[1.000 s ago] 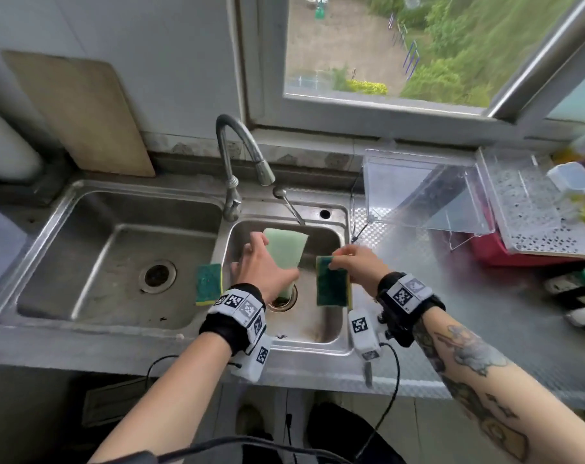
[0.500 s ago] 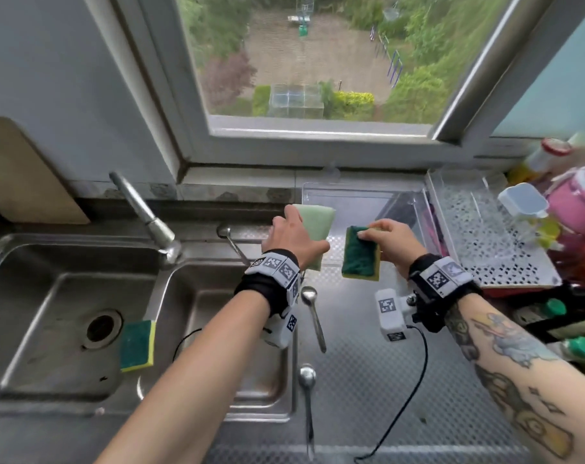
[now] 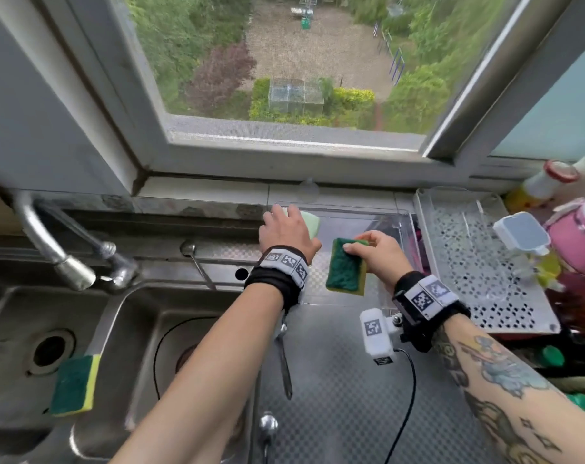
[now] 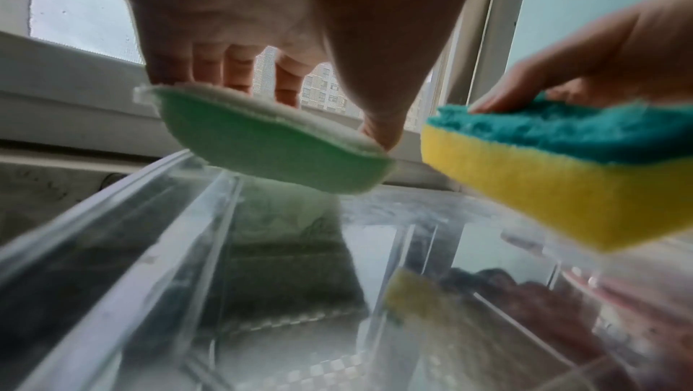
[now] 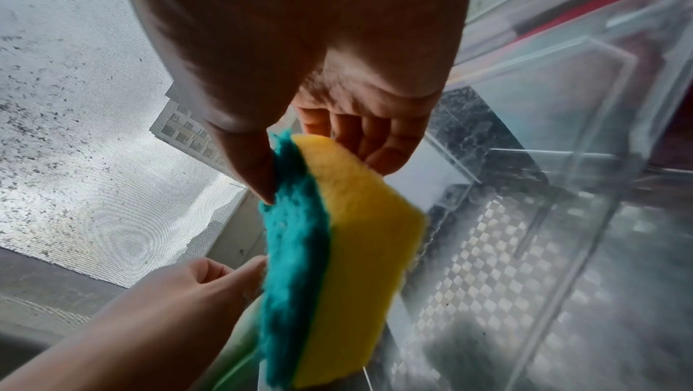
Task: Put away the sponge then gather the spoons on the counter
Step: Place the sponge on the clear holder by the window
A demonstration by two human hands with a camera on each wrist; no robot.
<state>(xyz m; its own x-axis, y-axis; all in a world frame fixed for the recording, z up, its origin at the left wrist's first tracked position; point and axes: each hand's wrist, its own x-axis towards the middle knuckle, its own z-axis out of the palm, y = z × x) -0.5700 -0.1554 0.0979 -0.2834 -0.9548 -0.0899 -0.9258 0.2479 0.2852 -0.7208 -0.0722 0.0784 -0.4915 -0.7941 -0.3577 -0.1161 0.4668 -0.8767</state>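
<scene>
— Steel desk (image 3: 351,396) under a window, you say; what do the fingers hold?
— Left hand (image 3: 286,231) pinches a pale green pad (image 4: 270,145); right hand (image 3: 378,254) pinches a sponge (image 3: 346,267), both over a clear bin (image 3: 401,222).
— Spoons?
— One spoon (image 3: 284,360) lies by the left wrist, another (image 3: 194,259) behind the sink (image 3: 143,329).

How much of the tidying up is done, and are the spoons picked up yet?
Nothing is put away yet. The left hand holds a pale green pad and the right hand pinches a green-and-yellow sponge, both over the clear container. Another sponge sits in the sink. The spoons lie ungathered on the counter.
</scene>
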